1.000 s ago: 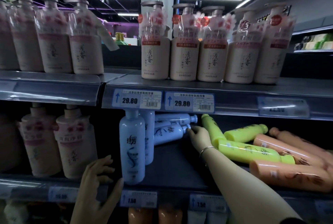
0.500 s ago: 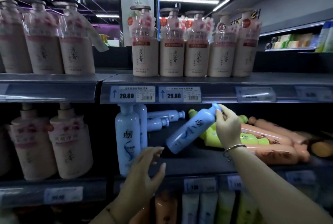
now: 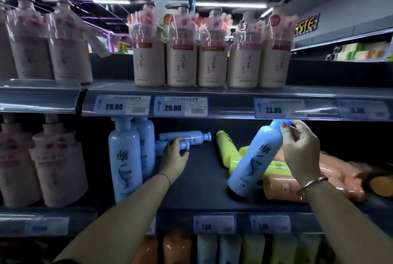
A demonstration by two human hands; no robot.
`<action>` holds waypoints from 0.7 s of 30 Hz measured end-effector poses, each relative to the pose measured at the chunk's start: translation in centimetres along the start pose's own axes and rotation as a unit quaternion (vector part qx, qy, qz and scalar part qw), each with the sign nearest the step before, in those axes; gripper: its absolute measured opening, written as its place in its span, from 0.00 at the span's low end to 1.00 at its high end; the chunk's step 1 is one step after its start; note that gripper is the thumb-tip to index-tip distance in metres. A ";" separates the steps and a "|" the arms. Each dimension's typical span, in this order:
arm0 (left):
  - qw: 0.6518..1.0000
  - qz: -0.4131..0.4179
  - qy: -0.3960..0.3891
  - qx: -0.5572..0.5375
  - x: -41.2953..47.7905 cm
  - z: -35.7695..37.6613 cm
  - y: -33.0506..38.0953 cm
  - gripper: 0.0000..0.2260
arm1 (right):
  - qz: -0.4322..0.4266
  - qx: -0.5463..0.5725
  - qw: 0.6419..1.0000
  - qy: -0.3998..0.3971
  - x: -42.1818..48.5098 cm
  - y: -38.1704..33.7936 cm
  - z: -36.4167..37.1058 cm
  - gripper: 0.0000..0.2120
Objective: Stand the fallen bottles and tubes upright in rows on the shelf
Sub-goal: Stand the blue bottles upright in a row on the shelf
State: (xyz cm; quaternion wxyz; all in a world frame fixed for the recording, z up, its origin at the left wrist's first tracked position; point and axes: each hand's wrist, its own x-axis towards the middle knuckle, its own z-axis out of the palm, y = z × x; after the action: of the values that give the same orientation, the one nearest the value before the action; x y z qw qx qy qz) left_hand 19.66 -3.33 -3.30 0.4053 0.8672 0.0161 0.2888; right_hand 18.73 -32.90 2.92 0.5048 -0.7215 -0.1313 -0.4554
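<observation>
Both hands work on the middle shelf (image 3: 204, 187). At about three o'clock the right hand (image 3: 302, 153) pinches the cap end of a pale blue bottle (image 3: 255, 157), which leans with its base on the shelf and its top tilted toward one o'clock. At nine o'clock the left hand (image 3: 173, 157) closes around the neck of a fallen blue bottle (image 3: 168, 146) lying on its side, another fallen blue one (image 3: 185, 136) just behind it. Two upright blue bottles (image 3: 125, 157) stand farther toward nine o'clock. Yellow bottles (image 3: 227, 151) and orange bottles (image 3: 285, 187) lie heaped behind the leaning bottle.
</observation>
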 end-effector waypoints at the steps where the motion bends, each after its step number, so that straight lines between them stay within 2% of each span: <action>1: 1.000 -0.010 0.003 0.016 0.8 0.4 -0.3 0.14 | 0.001 0.005 1.000 -0.008 0.3 0.4 -0.4 0.05; 4: 0.994 -0.026 -0.001 0.104 3.0 1.6 -2.0 0.19 | 0.005 0.032 0.999 -0.025 1.1 1.5 -1.3 0.04; 7: 0.949 -0.083 -0.028 0.303 4.3 2.2 -3.4 0.32 | 0.006 0.062 0.997 -0.044 1.6 2.5 -1.6 0.06; 9: 0.925 -0.117 -0.029 0.359 4.6 2.4 -3.6 0.35 | 0.019 0.088 0.994 -0.058 1.8 2.7 -1.5 0.08; 13: 0.912 -0.111 -0.027 0.393 4.7 2.3 -3.5 0.33 | 0.005 0.100 0.993 -0.069 2.1 2.8 -1.4 0.06; 18: 0.897 -0.048 -0.004 0.440 4.2 1.3 -3.5 0.29 | 0.021 0.107 0.992 -0.059 2.5 3.5 -0.7 0.05; 21: 0.907 -0.070 -0.032 0.415 4.1 0.9 -3.6 0.26 | 0.042 0.107 0.991 -0.065 2.6 3.9 -0.3 0.07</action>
State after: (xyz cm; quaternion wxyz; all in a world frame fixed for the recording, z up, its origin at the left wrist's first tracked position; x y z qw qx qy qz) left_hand 24.28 -0.41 -4.33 0.0284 0.9624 0.1827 0.1992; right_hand 22.52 -35.61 2.65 0.5881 -0.6960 -0.1816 -0.3698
